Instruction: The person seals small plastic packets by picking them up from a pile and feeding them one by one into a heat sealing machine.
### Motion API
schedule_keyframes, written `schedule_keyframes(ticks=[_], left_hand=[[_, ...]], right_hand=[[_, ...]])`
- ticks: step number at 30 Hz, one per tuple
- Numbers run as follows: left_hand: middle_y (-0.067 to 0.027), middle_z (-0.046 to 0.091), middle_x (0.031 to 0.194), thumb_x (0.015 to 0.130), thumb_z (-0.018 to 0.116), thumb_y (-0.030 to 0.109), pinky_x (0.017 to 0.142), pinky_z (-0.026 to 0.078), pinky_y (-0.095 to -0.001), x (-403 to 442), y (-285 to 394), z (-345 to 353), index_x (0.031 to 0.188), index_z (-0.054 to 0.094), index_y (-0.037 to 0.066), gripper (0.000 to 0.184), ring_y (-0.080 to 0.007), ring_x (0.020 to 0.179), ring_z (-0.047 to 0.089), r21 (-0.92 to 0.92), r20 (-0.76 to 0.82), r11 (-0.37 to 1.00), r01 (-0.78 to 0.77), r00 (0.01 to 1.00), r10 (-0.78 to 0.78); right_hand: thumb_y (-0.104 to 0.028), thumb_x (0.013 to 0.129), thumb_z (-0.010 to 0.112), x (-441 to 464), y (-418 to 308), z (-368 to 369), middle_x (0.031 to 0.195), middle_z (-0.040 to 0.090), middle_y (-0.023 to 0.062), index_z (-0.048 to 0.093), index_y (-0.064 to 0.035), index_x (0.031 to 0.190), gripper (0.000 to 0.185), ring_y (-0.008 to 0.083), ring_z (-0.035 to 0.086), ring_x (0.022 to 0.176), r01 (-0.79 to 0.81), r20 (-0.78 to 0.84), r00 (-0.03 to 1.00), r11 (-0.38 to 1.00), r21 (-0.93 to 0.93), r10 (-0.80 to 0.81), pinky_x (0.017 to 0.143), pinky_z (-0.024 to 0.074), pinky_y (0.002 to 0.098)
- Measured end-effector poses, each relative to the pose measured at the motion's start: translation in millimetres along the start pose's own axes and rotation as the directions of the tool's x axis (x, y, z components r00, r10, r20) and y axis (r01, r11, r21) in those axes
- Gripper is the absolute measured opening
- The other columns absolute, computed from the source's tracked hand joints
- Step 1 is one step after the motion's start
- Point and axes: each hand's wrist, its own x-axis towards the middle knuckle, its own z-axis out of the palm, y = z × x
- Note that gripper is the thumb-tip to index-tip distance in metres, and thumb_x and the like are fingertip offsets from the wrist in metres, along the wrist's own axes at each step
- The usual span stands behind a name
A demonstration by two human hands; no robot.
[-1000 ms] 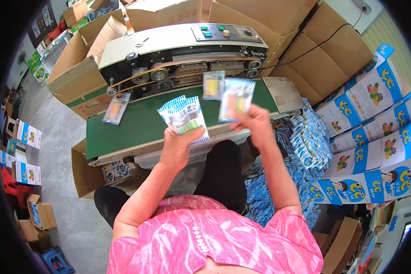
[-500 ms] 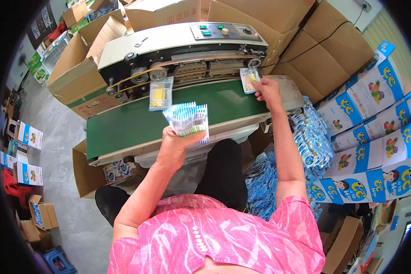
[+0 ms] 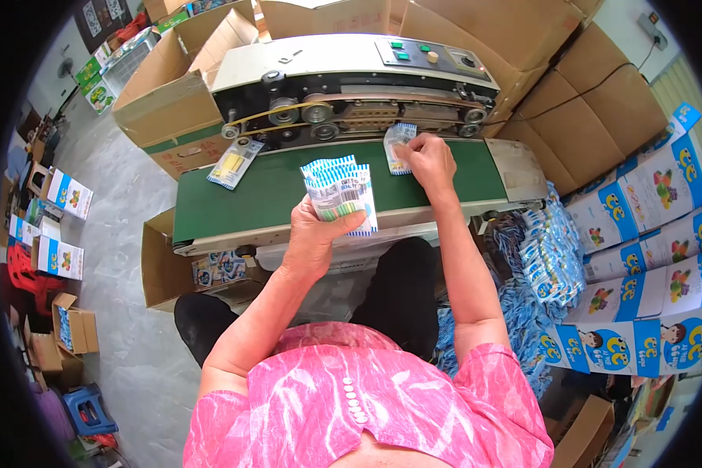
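My left hand grips a small stack of blue-and-white striped plastic packets, held upright in front of the belt with a barcode showing. Between the fingertips of my right hand is a single packet, its striped top edge at the sealing bands of the band sealer. Another packet, with yellow contents, lies tilted at the left end of the green conveyor belt, apart from both hands.
Several loose packets lie in a cardboard box under the belt's left end. Beside my right knee is a large heap of packets. Printed cartons stand along the right side, and large brown boxes surround the sealer.
The packet with yellow contents has travelled left along the sealer and turned aslant. My right hand has carried its packet left along the belt. The camera view has shifted somewhat.
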Motion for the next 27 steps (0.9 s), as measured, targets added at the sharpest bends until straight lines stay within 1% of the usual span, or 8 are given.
schedule_keyframes(ticks=[3, 6, 7, 10, 14, 19, 22, 27], left_hand=[[-0.0028, 0.069, 0.101, 0.073, 0.076, -0.005, 0.079, 0.053, -0.0293, -4.8, 9.8, -16.2, 0.107, 0.063, 0.006, 0.038, -0.0115, 0.088, 0.065, 0.000, 0.001, 1.000, -0.004, 1.000, 0.004], [-0.0039, 0.068, 0.102, 0.073, 0.075, -0.005, 0.082, 0.052, -0.0309, -8.6, 19.6, -26.9, 0.113, 0.062, 0.004, 0.043, -0.0136, 0.090, 0.065, -0.006, 0.053, 0.999, 0.035, 0.998, -0.035], [-0.0039, 0.068, 0.102, 0.073, 0.075, -0.005, 0.082, 0.052, -0.0309, -11.1, 23.3, -26.5, 0.113, 0.062, 0.004, 0.043, -0.0136, 0.090, 0.065, -0.011, 0.039, 0.999, 0.033, 0.999, -0.032], [-0.0044, 0.068, 0.105, 0.072, 0.077, -0.003, 0.083, 0.051, -0.0293, -18.3, 32.2, -14.1, 0.114, 0.062, 0.003, 0.045, -0.0120, 0.091, 0.064, 0.153, 0.275, 0.987, -0.038, 0.961, -0.005], [-0.0040, 0.066, 0.112, 0.073, 0.078, 0.001, 0.085, 0.049, -0.0266, -29.7, 30.0, -14.9, 0.110, 0.066, 0.003, 0.040, -0.0125, 0.099, 0.061, 0.305, 0.379, 0.952, 0.025, 0.914, -0.145], [-0.0078, 0.066, 0.114, 0.073, 0.078, 0.004, 0.085, 0.050, -0.0295, -43.4, 47.2, -20.2, 0.109, 0.067, 0.003, 0.038, -0.0162, 0.100, 0.062, 0.457, 0.358, 0.871, -0.182, 0.934, 0.007], [-0.0089, 0.067, 0.108, 0.070, 0.079, 0.003, 0.083, 0.051, -0.0309, -51.9, 56.8, -23.0, 0.103, 0.069, 0.001, 0.034, -0.0191, 0.094, 0.064, 0.598, 0.494, 0.626, -0.501, 0.845, 0.205], [-0.0112, 0.067, 0.110, 0.069, 0.078, 0.003, 0.085, 0.051, -0.0333, -66.2, 64.7, -36.2, 0.103, 0.070, 0.004, 0.035, -0.0234, 0.098, 0.064, 0.626, 0.490, 0.560, -0.543, 0.832, 0.259]], right_hand=[[-0.039, 0.074, 0.077, -17.8, -14.3, -1.3, 0.079, 0.065, 0.0091, 0.065, 0.0016, 0.091, 0.045, 0.0201, 0.063, 0.065, 0.010, 0.105, 0.994, 0.990, 0.142, -0.025, 0.061, 0.0473, 0.0321], [-0.016, 0.079, 0.075, -45.6, -15.9, -4.7, 0.079, 0.067, 0.0070, 0.061, 0.0014, 0.087, 0.024, 0.0148, 0.063, 0.064, 0.026, 0.115, 0.985, 0.758, 0.651, -0.132, 0.060, 0.0484, 0.0265], [-0.016, 0.079, 0.075, -56.3, -21.1, -4.7, 0.079, 0.067, 0.0070, 0.061, 0.0014, 0.087, 0.024, 0.0148, 0.063, 0.064, 0.023, 0.127, 0.982, 0.759, 0.650, -0.139, 0.060, 0.0484, 0.0265], [0.006, 0.078, 0.069, -90.7, -43.8, -12.4, 0.086, 0.066, 0.0071, 0.057, 0.0001, 0.087, 0.017, 0.0110, 0.063, 0.074, 0.047, 0.034, 0.984, 0.441, 0.896, -0.173, 0.065, 0.0498, 0.0226], [0.011, 0.075, 0.069, -120.4, -85.8, -24.2, 0.092, 0.065, 0.0071, 0.056, 0.0036, 0.099, 0.028, 0.0110, 0.063, 0.080, 0.007, 0.012, 0.997, 0.219, 0.976, -0.082, 0.071, 0.0512, 0.0236], [0.002, 0.072, 0.076, -125.1, -86.9, -38.1, 0.084, 0.067, 0.0052, 0.064, 0.0024, 0.095, 0.027, 0.0109, 0.061, 0.073, 0.092, -0.004, 0.981, 0.447, 0.890, -0.195, 0.063, 0.0479, 0.0228], [0.001, 0.070, 0.076, -121.3, -99.0, -51.8, 0.081, 0.067, 0.0069, 0.068, 0.0009, 0.087, 0.019, 0.0132, 0.062, 0.071, 0.436, -0.125, 0.849, 0.545, 0.717, -0.514, 0.063, 0.0484, 0.0245], [0.003, 0.070, 0.076, -132.6, -116.4, -52.8, 0.088, 0.066, 0.0109, 0.067, 0.0021, 0.084, 0.016, 0.0136, 0.059, 0.076, 0.422, -0.053, 0.816, 0.530, 0.735, -0.576, 0.066, 0.0443, 0.0232]])
